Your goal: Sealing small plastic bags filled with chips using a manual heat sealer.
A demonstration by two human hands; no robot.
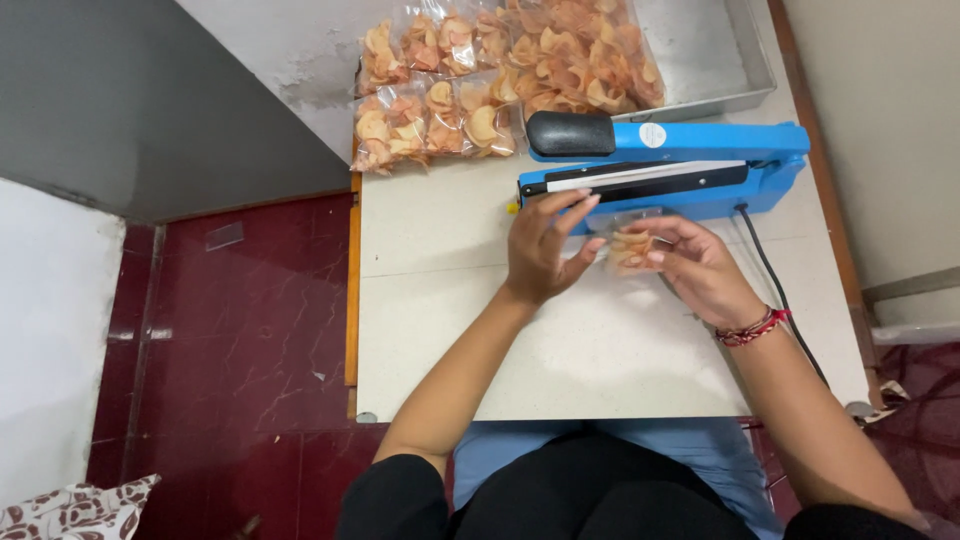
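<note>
Both hands pinched a small clear packet of chips [628, 250]: left hand [541, 250] and right hand [698, 262] gripped opposite edges, stretching its mouth flat just below the blue heat sealer [690, 170].

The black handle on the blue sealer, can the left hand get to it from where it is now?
Probably yes. The left hand sits just in front of the blue sealer, and nothing lies between it and the black handle. It would first have to let go of the small bag of chips that both hands hold.
</note>
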